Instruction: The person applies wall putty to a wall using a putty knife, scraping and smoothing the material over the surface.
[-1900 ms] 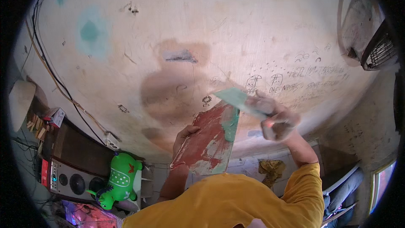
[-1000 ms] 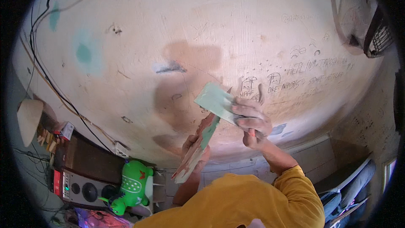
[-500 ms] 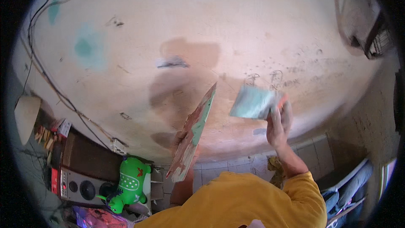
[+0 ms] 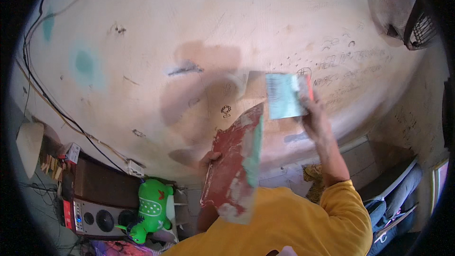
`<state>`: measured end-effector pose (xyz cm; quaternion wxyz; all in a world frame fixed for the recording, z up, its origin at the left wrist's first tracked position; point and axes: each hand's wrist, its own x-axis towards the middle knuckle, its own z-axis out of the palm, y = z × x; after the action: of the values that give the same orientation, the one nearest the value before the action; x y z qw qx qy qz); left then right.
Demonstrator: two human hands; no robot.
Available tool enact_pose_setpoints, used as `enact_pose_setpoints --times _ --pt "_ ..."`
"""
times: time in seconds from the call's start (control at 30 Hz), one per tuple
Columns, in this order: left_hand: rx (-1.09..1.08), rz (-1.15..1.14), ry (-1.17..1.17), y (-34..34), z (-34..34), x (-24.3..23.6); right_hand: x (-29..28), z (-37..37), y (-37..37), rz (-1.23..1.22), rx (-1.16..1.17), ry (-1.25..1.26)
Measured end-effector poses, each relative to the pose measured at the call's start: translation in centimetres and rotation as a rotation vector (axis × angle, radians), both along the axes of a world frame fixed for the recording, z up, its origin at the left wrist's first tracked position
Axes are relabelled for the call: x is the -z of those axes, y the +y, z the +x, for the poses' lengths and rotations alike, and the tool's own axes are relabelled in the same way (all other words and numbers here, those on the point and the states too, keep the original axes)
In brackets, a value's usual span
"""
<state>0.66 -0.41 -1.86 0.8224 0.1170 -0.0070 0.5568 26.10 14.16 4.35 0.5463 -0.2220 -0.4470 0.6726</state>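
Observation:
My left hand (image 4: 212, 157) grips a worn, dark red board (image 4: 228, 163) by its left edge, the fingers wrapped onto its face. Whitish and mint-green filler (image 4: 251, 159) is smeared along the board's right side. In my right hand (image 4: 314, 116) is a wide putty knife (image 4: 283, 97) with a flat, pale teal blade and an orange-red edge by the grip. The blade is held up in front of the pale wall (image 4: 294, 28), right of the board's top. Whether it touches the wall I cannot tell.
Teal patches (image 4: 84, 61) and scribbles mark the wall. Cables run down its left side to a socket box (image 4: 136, 168). At lower left stand a speaker (image 4: 105, 219) and a green inflatable toy animal (image 4: 151, 208). A chair draped with jeans (image 4: 397, 194) is at lower right.
The board has turned from nearly edge-on to show its red face. My right hand has raised the putty knife and the blade is now more upright. The view has shifted slightly.

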Motion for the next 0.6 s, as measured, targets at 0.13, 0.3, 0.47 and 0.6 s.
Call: enact_pose_setpoints --times 0.13,0.3,0.47,0.6 --pt "-0.341 -0.258 0.573 0.0 0.7 -5.3 -5.8 2.6 1.2 0.606 0.276 -0.541" --pt "-0.169 -0.262 0.641 0.5 -1.2 -5.9 -7.2 3.8 2.1 0.578 0.067 -0.827" --pt "-0.192 -0.273 0.607 1.1 -0.9 -4.7 -5.0 3.8 2.9 0.526 -0.069 -0.805" --pt "-0.11 -0.277 0.611 2.1 -0.8 -4.7 -4.0 3.8 3.5 0.445 -0.131 -0.791"
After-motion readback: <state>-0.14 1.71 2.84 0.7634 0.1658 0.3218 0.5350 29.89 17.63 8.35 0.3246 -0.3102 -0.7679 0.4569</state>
